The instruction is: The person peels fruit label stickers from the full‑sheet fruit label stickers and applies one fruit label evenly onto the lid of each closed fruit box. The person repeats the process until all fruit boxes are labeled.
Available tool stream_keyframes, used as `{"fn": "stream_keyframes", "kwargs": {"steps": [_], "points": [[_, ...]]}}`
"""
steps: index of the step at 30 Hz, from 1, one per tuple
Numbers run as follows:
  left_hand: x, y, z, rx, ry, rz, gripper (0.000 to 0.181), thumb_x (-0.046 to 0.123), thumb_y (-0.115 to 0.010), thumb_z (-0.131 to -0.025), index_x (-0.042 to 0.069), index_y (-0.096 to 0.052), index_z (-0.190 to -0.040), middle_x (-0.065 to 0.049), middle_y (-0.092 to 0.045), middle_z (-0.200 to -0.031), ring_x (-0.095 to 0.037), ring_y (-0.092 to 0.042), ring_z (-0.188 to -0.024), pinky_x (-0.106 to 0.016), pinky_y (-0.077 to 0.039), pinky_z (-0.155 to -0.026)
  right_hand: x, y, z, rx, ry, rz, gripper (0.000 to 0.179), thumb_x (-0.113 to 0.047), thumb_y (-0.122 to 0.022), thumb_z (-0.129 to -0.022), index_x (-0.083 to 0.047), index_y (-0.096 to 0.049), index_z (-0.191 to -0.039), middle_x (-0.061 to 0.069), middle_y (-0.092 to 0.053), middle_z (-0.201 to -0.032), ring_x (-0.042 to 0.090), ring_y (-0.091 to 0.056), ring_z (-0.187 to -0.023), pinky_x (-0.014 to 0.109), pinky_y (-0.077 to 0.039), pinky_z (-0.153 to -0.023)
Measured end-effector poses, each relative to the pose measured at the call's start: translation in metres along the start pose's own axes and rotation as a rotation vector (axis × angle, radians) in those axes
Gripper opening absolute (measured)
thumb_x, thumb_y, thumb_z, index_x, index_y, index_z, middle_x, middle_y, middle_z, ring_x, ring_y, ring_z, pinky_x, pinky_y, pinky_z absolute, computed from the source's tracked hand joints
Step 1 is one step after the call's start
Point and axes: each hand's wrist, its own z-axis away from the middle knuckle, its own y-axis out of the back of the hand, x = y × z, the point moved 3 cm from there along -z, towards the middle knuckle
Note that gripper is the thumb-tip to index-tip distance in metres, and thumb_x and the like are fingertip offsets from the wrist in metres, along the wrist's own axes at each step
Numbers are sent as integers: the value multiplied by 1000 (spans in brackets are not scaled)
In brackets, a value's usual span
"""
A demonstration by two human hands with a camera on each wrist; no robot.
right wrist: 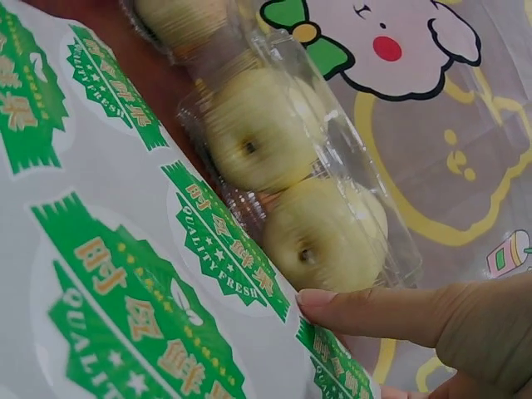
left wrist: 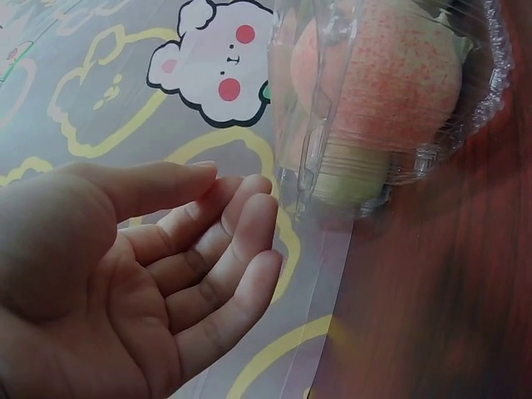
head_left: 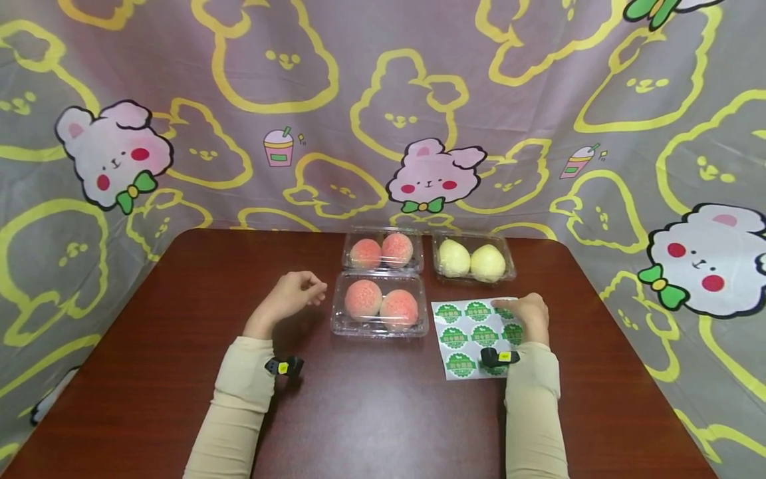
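Observation:
My right hand (head_left: 526,314) pinches the right edge of a white sheet of round green stickers (head_left: 469,322). In the right wrist view the thumb (right wrist: 366,312) lies on the sheet's printed face, with the other fingers mostly hidden behind it. My left hand (head_left: 296,293) hovers above the table with fingers loosely bent and nothing in them. Just right of it is a clear plastic box (head_left: 339,322) holding two pink peaches (head_left: 363,301); in the left wrist view the fingertips are apart from the box.
A second clear box (head_left: 347,263) of two peaches stands directly behind the first. To its right, another clear box (head_left: 507,269) holds two pale yellow fruits (head_left: 487,263). All rest on a dark wooden table (head_left: 371,426), with a cartoon-printed curtain (head_left: 335,133) behind and at both sides.

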Motion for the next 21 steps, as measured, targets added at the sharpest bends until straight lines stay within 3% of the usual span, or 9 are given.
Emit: {"fn": "stream_keyframes", "kwargs": {"steps": [3, 9, 15, 21], "points": [[0, 1, 0, 1, -1, -1, 22, 13, -57, -96, -7, -65, -97, -19, -70, -83, -37, -69, -81, -24, -53, -65, -1, 0, -2, 18, -15, -36, 72, -37, -73, -81, 16, -48, -122, 28, -53, -112, 32, -51, -92, 46, -49, -86], [1, 1, 0, 12, -14, -5, 21, 14, -57, -96, -6, -66, -95, -19, -70, -82, -36, -68, -80, -25, -52, -65, -5, 4, -3, 86, -34, -152, 41, -30, -75, -80, 2, -53, -93, 11, -49, -89, 25, -50, -83, 27, -43, -62], [2, 0, -1, 21, -7, 10, 20, 14, -57, -96, -4, -66, -95, -18, -70, -83, -35, -69, -80, -28, -55, -67, -11, 9, 2, 90, -18, -313, 30, -19, -70, -85, -2, -47, -96, 9, -43, -95, 20, -45, -85, 26, -40, -60], [1, 0, 0, 34, -3, 22, 20, 14, -57, -96, -4, -66, -97, -20, -70, -86, -35, -69, -81, -40, -58, -73, -18, 17, 7, 131, 13, -371, 23, -14, -67, -87, -2, -48, -94, 8, -46, -91, 13, -46, -70, 24, -41, -53]]}}
